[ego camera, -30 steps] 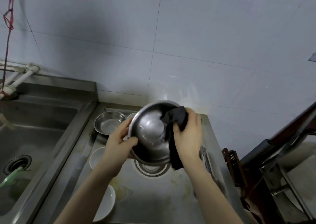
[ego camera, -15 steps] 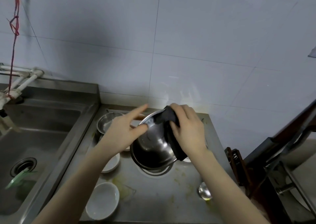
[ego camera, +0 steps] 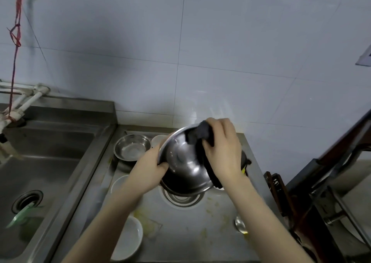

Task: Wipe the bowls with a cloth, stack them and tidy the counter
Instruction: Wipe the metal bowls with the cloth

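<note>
- Left hand (ego camera: 149,169) grips the tilted steel bowl (ego camera: 184,162) by its rim, above the bench (ego camera: 190,232).
- Right hand (ego camera: 222,152) fingers (ego camera: 212,125) curl round a dark cloth (ego camera: 200,135) at the far rim.

No readable text, labels, brands or numbers anywhere. Only candidate: a pale paper or plate (ego camera: 365,58) on the wall at the right edge, well above and right of the counter (ego camera: 192,228), cut off by the frame and with no legible marks.
</note>
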`<state>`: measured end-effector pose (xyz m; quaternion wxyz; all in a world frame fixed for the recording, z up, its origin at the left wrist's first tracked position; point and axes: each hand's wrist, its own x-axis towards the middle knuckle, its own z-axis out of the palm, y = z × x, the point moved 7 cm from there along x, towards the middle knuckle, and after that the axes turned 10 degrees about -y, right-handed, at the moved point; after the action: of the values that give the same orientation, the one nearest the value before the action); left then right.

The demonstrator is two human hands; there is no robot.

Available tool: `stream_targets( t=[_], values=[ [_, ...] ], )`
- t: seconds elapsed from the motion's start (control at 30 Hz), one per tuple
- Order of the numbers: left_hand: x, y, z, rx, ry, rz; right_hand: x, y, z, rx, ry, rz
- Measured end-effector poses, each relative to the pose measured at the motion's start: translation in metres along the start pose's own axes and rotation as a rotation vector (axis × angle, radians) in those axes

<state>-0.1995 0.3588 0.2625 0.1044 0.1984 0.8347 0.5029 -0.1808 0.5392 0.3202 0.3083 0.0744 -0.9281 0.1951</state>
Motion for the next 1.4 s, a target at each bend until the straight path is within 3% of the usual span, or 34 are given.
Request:
stream_targets(
  t=[0.07,0.13,0.2,0.3,0.37,0.47,0.63,0.67,0.73,0.83,0.9,0.97,1.03,1.1,1.2,1.27,1.33,1.4],
  values=[
    [0.003,0.003,-0.001,0.081,-0.043,0.022,0.001,-0.011,0.006,-0.104,-0.05,-0.138],
    [-0.001,0.004,-0.003,0.02,0.028,0.063,-0.002,-0.007,0.007,-0.083,0.018,-0.044],
    [-0.009,-0.003,-0.003,-0.171,0.149,0.037,-0.014,0.008,0.008,0.053,0.13,0.199],
    [-0.014,-0.017,0.002,-0.439,0.337,-0.061,-0.043,0.038,0.041,0.56,0.138,0.701],
    [-0.014,-0.019,0.004,-0.432,0.373,-0.081,-0.055,0.042,0.058,0.696,0.119,0.824],
    [-0.012,-0.018,-0.003,-0.307,0.295,-0.057,-0.042,0.037,0.036,0.53,0.181,0.676],
    [0.005,0.014,-0.002,0.283,-0.082,0.058,-0.013,-0.02,0.019,-0.081,-0.033,-0.165],
    [0.005,0.02,0.0,0.33,-0.1,0.08,-0.014,-0.026,0.02,-0.14,-0.033,-0.246],
    [0.003,0.023,-0.008,0.32,0.023,0.09,-0.015,-0.021,0.014,-0.121,0.034,-0.182],
    [-0.017,0.012,-0.023,0.131,0.377,0.109,-0.024,0.011,0.004,0.227,0.202,0.289],
    [-0.023,0.001,-0.006,-0.116,0.396,0.109,-0.033,0.033,0.021,0.622,0.223,0.622],
    [-0.022,-0.008,0.016,-0.34,0.315,0.058,-0.037,0.04,0.036,0.806,0.194,0.754],
    [-0.016,-0.018,0.016,-0.385,0.291,-0.029,-0.032,0.039,0.032,0.692,0.178,0.695],
    [-0.008,-0.02,0.003,-0.232,0.239,-0.053,-0.024,0.029,0.014,0.427,0.19,0.514],
    [0.008,-0.005,-0.001,0.172,-0.046,-0.019,-0.012,-0.011,0.01,0.014,0.078,-0.019],
    [0.014,0.005,0.001,0.411,-0.108,0.016,-0.015,-0.024,0.019,-0.122,0.012,-0.216],
    [0.01,0.014,-0.009,0.394,0.056,0.063,-0.018,-0.014,0.019,-0.038,0.047,-0.092],
    [-0.005,0.012,-0.02,0.164,0.309,0.109,-0.022,0.009,0.014,0.23,0.152,0.231]
  ],
)
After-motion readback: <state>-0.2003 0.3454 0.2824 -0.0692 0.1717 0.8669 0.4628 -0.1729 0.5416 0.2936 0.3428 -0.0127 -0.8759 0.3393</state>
